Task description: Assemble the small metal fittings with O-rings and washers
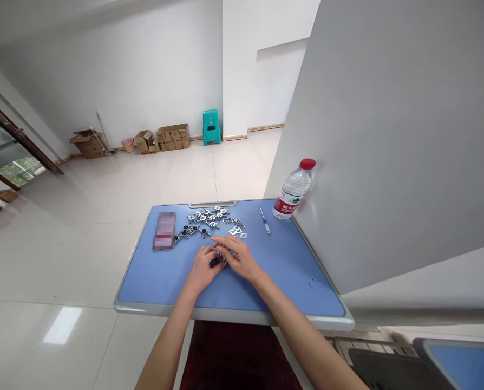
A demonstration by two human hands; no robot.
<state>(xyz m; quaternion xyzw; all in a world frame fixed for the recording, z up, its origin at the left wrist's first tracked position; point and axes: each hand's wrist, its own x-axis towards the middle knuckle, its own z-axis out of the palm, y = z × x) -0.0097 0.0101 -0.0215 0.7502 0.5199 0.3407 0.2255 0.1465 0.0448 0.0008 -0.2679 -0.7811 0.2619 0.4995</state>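
Currently, tall grey partition [388,135] just R of water bottle [293,190]; blue-topped table [285,271] under bottle, spreading L & toward wearer. Teal stool [211,129] on floor, well beyond bottle & to its L. L hand [203,269] & R hand [242,260] together, L of bottle & nearer wearer. Phone-like slab [164,230], pixelated, farthest L of bottle, across tabletop. Screwdriver [265,222] just L of bottle, lying loose, tip away from wearer. Shiny fittings [213,224] grouped well L of bottle; black-centred fittings [185,229] farther L, a bit nearer wearer. Flat metal plates [233,232] betw. shiny fittings & bottle. Least showing: small metal part [223,260], L of bottle & nearer wearer, betw. fingers, mostly covered, exact form unclear. L hand grasping it, thumb & fingers round it; R hand bent over it, thumb close in, firm grip or light contact, can't tell. Step in hand, my read: two-handed fingertip work on one pc. Next move prob. calls for steady L support w/ fine R finger control; slip risk likely, part being so small.
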